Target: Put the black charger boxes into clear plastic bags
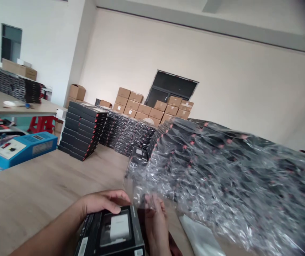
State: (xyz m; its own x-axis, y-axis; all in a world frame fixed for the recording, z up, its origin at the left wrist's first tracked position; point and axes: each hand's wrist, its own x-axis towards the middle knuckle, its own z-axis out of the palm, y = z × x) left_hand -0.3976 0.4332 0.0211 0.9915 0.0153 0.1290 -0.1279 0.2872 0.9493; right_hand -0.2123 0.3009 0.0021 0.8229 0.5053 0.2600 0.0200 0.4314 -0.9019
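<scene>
My left hand (106, 202) grips a black box (137, 227) from its far left side, thumb resting on the top face. The box has a clear window showing a white item inside, and barcode labels sit on its edges. Just right of the box, my right hand (156, 220) has its fingers drawn together at a clear plastic bag (141, 190); film shines over the fingertips and blurs them. Right of that hand, flat translucent bags (201, 236) lie on the table (45, 192).
A long heap of film-wrapped black boxes (221, 170) borders the right side. Ahead stands a stack of unwrapped black boxes (81, 128), beside a blue machine (25, 147) at left. Cardboard cartons (133, 105) are piled by the wall, with a red stool (41, 124) farther left.
</scene>
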